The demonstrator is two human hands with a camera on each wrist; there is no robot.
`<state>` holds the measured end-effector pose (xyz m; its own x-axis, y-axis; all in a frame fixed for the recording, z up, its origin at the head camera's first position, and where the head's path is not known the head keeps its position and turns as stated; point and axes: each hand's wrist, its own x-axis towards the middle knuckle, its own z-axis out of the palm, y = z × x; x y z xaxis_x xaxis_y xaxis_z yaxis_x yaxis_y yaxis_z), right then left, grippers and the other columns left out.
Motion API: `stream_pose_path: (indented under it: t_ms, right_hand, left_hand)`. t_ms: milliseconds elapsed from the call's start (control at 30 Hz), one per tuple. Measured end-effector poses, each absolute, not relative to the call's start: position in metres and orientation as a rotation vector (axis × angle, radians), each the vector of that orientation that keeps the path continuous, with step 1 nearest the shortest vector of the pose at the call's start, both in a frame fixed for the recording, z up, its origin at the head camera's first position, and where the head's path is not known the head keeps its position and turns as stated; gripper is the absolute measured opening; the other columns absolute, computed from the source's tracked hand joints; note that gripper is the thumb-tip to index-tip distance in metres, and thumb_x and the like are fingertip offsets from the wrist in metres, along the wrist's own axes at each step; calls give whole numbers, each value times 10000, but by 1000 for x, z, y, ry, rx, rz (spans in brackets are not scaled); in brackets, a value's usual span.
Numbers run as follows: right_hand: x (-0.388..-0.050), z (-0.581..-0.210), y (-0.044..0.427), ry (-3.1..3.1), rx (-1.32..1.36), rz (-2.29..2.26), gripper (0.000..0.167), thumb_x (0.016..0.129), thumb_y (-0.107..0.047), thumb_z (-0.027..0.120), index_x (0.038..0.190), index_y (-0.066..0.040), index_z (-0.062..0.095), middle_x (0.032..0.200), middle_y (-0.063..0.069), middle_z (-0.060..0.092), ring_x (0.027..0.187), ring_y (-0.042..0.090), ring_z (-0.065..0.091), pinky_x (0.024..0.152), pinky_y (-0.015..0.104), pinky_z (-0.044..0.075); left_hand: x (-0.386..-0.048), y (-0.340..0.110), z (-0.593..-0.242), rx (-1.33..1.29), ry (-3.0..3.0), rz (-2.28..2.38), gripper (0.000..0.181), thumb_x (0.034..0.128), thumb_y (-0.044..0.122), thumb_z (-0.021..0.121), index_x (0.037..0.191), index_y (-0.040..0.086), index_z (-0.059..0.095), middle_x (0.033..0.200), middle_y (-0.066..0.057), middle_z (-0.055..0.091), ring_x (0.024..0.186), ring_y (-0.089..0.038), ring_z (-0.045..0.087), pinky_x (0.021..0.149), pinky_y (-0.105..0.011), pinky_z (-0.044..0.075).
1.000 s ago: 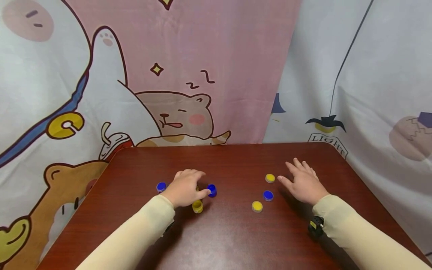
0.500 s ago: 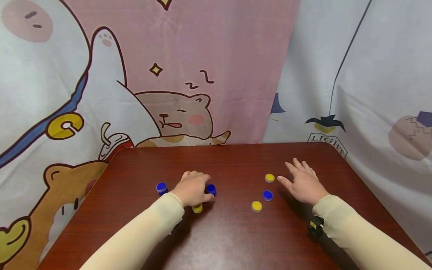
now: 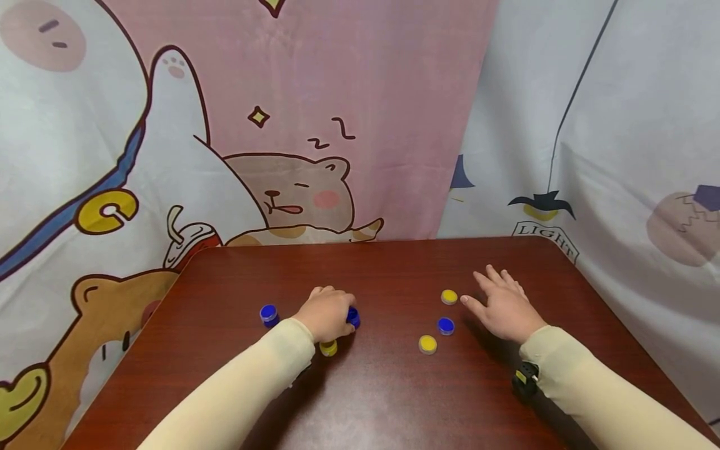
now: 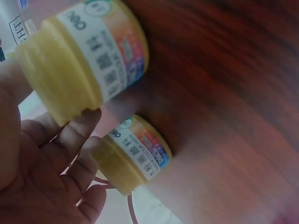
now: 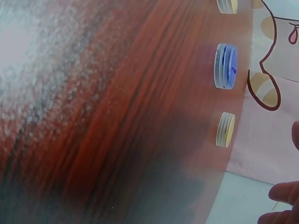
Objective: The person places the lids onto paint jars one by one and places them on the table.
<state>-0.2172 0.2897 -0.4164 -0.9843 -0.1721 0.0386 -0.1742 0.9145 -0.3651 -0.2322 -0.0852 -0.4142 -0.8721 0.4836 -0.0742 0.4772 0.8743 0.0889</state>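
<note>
My left hand [image 3: 325, 314] curls its thumb and fingers round an open blue paint jar [image 3: 353, 317] standing on the table. Just below that hand is a yellow paint jar [image 3: 329, 348], partly covered by it. Seen from the left wrist, a near yellow jar [image 4: 84, 56] and a farther yellow jar [image 4: 135, 154] stand beside the palm; their labels show. The blue jar is mostly hidden there. My right hand [image 3: 502, 307], fingers spread, hovers beside a yellow lid [image 3: 449, 297], a blue lid [image 3: 446, 325] and another yellow lid [image 3: 427, 344], holding none of them.
A blue jar with a blue top [image 3: 269, 315] stands left of my left hand. The reddish-brown wooden table [image 3: 382, 400] has rounded far corners. Behind it hangs a printed cartoon curtain [image 3: 394, 125].
My left hand has shifted right, past the yellow jars, and its thumb and fingers have closed in round the open blue jar. My right hand stays almost still.
</note>
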Motion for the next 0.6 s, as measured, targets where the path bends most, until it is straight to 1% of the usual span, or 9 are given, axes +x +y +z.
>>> stream_pose_path:
  t_ms: [233,300,333,400,433,500,600]
  right_hand:
    - [-216,-416,286,-3069,286,614,812,1031,-523,602,1578,40,395,1664,372,235,1517,634,173,1200,761,161]
    - [-214,-414,283,-3055,299,633,775,1028,-477,629,1570,33,412,1656,354,281,1521,602,213,1202,745,196]
    - [-212,-413,281,-3050,302,639,756,1024,-459,643,1566,23,426,1645,339,320,1518,580,247,1198,734,228]
    - [-211,-410,276,-3046,315,660,701,1012,-413,680,1540,1,475,1598,306,422,1479,532,360,1169,710,321]
    - [-209,-408,273,-3048,331,673,675,1004,-394,699,1522,-9,503,1554,287,487,1432,502,439,1144,687,379]
    - [-209,-406,266,-3069,386,674,629,979,-368,743,1479,-33,562,1422,238,616,1286,428,582,1071,627,488]
    - [-209,-406,259,-3141,509,645,620,938,-351,798,1441,-42,606,1344,167,688,1198,356,664,1023,567,540]
  left_hand:
    - [-235,-84,-419,747,2922,67,395,905,373,828,1234,179,728,1217,-5,761,1121,-259,636,1011,-459,420]
    - [-237,-83,-421,746,2918,66,383,907,364,827,1230,182,730,1215,-4,763,1127,-261,640,1009,-462,422]
    - [-237,-83,-421,747,2917,66,377,907,360,827,1227,183,732,1212,-4,764,1131,-263,644,1007,-465,426]
    - [-236,-82,-420,747,2915,62,365,910,355,824,1224,190,737,1211,-6,767,1140,-267,650,1002,-466,431]
    - [-236,-82,-420,750,2919,54,355,910,355,824,1217,196,740,1202,-5,770,1138,-267,655,995,-466,436]
    - [-234,-82,-418,760,2932,44,327,907,353,826,1187,204,749,1169,-4,778,1115,-264,667,970,-465,450]
    - [-233,-81,-416,769,2955,30,292,895,347,836,1142,211,759,1120,1,788,1070,-257,688,935,-465,469]
